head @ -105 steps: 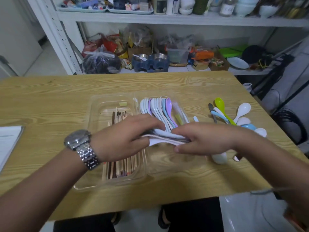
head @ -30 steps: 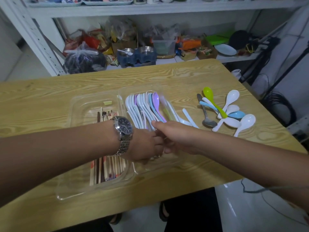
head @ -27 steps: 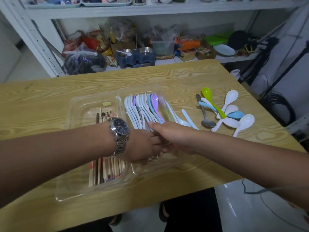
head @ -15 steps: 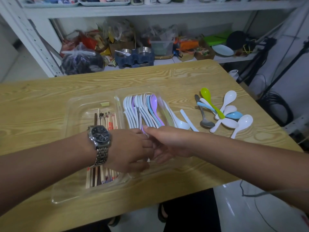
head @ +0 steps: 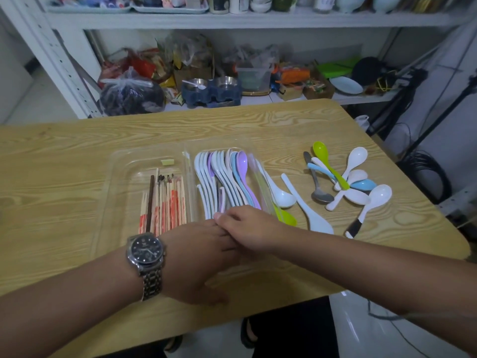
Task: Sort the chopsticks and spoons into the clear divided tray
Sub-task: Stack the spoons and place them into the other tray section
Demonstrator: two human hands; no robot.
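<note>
While the chopsticks lie in the clear tray's left compartment and stacked spoons fill its right, loose spoons lie unsorted on the desk further right, and the left hand and right hand meet at the stack's near end, where I cannot tell what their fingers hold.

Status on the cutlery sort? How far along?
Done: chopsticks lie in the clear tray's left compartment, and a row of spoons in its right. In hand: left hand and right hand meet at that row's near end; their grip is hidden. Left: loose spoons on the table, right of the tray.
</note>
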